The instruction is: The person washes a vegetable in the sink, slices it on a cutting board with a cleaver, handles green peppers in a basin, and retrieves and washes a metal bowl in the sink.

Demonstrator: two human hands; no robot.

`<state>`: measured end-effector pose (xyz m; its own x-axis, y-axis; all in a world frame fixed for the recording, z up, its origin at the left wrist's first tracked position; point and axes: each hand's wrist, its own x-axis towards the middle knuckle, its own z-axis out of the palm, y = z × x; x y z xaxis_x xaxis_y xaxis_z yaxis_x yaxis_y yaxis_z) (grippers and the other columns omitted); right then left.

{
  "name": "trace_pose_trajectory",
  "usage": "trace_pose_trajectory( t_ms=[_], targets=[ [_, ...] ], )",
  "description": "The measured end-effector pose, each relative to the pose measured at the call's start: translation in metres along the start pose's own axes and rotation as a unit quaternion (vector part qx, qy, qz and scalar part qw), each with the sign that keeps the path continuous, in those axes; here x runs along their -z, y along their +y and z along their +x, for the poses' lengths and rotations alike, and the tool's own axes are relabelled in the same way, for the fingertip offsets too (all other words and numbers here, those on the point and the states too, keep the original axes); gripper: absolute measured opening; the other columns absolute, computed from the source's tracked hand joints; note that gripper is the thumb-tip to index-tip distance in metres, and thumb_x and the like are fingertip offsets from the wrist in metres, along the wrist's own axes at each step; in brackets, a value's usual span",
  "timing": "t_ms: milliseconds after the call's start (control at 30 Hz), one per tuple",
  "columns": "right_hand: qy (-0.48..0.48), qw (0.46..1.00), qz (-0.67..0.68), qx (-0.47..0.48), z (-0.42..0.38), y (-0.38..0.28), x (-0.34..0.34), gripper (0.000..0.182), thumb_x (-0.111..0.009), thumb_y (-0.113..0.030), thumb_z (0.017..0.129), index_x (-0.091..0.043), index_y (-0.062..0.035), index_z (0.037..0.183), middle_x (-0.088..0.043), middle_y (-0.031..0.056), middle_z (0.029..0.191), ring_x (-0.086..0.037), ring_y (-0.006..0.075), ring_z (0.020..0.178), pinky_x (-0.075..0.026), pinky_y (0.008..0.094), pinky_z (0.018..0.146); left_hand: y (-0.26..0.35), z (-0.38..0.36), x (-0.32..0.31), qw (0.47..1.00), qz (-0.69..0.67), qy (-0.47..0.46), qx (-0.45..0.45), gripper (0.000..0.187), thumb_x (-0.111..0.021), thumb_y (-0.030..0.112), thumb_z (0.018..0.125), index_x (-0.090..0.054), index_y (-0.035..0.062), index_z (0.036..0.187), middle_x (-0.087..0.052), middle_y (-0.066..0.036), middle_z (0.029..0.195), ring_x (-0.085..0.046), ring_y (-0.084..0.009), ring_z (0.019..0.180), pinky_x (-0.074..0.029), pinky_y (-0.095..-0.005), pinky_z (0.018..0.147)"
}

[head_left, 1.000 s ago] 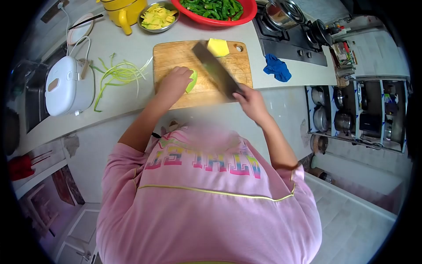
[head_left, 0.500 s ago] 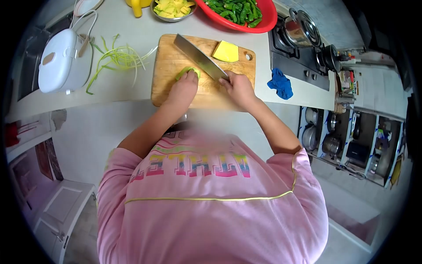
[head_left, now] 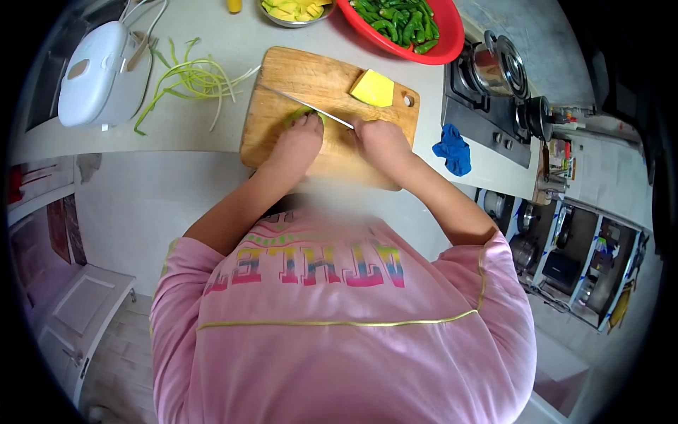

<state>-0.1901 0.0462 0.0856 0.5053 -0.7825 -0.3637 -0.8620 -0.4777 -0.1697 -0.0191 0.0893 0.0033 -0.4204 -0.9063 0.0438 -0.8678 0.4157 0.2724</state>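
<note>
A wooden cutting board (head_left: pixel 293 71) lies near the counter's front edge. My left hand (head_left: pixel 299 141) presses a green vegetable piece (head_left: pixel 295 116) onto it, fingers bent over the piece and hiding most of it. Gripped by the handle in my right hand (head_left: pixel 385 147) is a broad-bladed kitchen knife (head_left: pixel 304 106). The blade stands nearly edge-on to my view, pointing to the far left, right along the far side of the green piece and close to my left fingertips. A yellow slab with a thin green edge (head_left: pixel 373 88) rests at the board's far right, beside the hanging hole.
Long green peel strips (head_left: pixel 194 79) lie left of the board, by a white appliance (head_left: pixel 92 74). Beyond it are a metal bowl of yellow pieces (head_left: pixel 295 10) and a red basin (head_left: pixel 452 42) of green peppers (head_left: pixel 402 25). Right stand a blue cloth (head_left: pixel 453 150) and a stove (head_left: pixel 487 116) with pots.
The knife has turned from showing its flat side to nearly edge-on and has come closer to the green piece. My left hand still holds that piece. The whole view has tilted slightly.
</note>
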Motion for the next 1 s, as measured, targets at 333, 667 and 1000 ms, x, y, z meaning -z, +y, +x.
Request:
trace_pose_trajectory(
  t_ms=[333, 667, 1000],
  targets=[
    [0.070, 0.993, 0.095, -0.004, 0.020, 0.005, -0.019, 0.018, -0.055, -0.020, 0.085, -0.059, -0.0018, 0.084, -0.060, 0.0213, 0.068, -0.060, 0.0380, 0.067, -0.048, 0.0477, 0.062, -0.003, 0.001, -0.006, 0.999, -0.033, -0.006, 0.026, 0.031, -0.051, 0.003, 0.076, -0.054, -0.0043, 0.106, -0.054, -0.013, 0.105, -0.056, -0.0247, 0.100, -0.052, -0.0306, 0.078],
    [-0.005, 1.000, -0.020, 0.015, 0.021, -0.005, -0.012, 0.015, -0.055, -0.011, 0.080, -0.057, -0.0025, 0.092, -0.062, 0.0191, 0.070, -0.061, 0.0372, 0.067, -0.049, 0.0466, 0.062, -0.001, -0.002, -0.005, 0.998, -0.036, 0.047, 0.028, 0.021, -0.053, 0.006, 0.076, -0.058, -0.0010, 0.095, -0.053, -0.010, 0.096, -0.055, -0.0213, 0.096, -0.051, -0.0298, 0.078],
    [0.011, 0.999, 0.042, -0.008, 0.013, -0.008, 0.000, 0.016, -0.056, -0.017, 0.082, -0.058, -0.0024, 0.089, -0.061, 0.0213, 0.070, -0.060, 0.0390, 0.069, -0.049, 0.0475, 0.063, -0.001, -0.005, -0.006, 0.996, -0.060, 0.064, 0.023, 0.028, -0.052, 0.002, 0.075, -0.054, -0.0059, 0.102, -0.052, -0.013, 0.099, -0.056, -0.0265, 0.093, -0.052, -0.0323, 0.075]
  ],
)
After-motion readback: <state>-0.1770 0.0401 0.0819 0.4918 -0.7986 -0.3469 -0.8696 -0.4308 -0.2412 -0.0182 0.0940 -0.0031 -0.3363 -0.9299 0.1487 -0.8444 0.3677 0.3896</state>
